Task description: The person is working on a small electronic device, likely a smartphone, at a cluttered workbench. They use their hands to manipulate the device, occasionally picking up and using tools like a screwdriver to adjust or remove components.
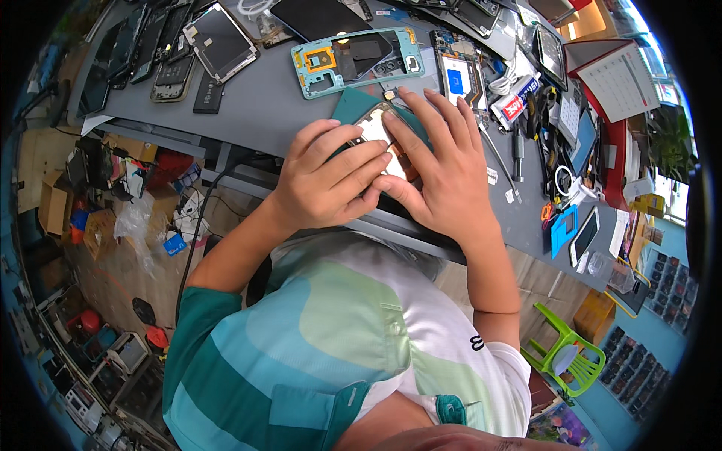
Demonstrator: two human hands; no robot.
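At the front of the grey bench, a partly opened phone [371, 128] with a bright silvery inner face lies at a slant over a dark green mat [351, 104]. My left hand [323, 177] has its fingers bent over the phone's left side, the fingertips on its face. On the opposite side my right hand [450, 169] grips the phone between thumb and index finger, with the other fingers stretched out past it. The lower part of the phone shows a brownish strip, partly covered by both hands. A light blue phone frame [312, 84] rests just beyond.
Several phones, a tablet-like panel [220, 46] and a black battery [208, 94] lie at the back left. To the right are an opened phone [457, 64], a screwdriver [519, 156], cables and a desk calendar [618, 84]. A green chair [573, 368] stands below.
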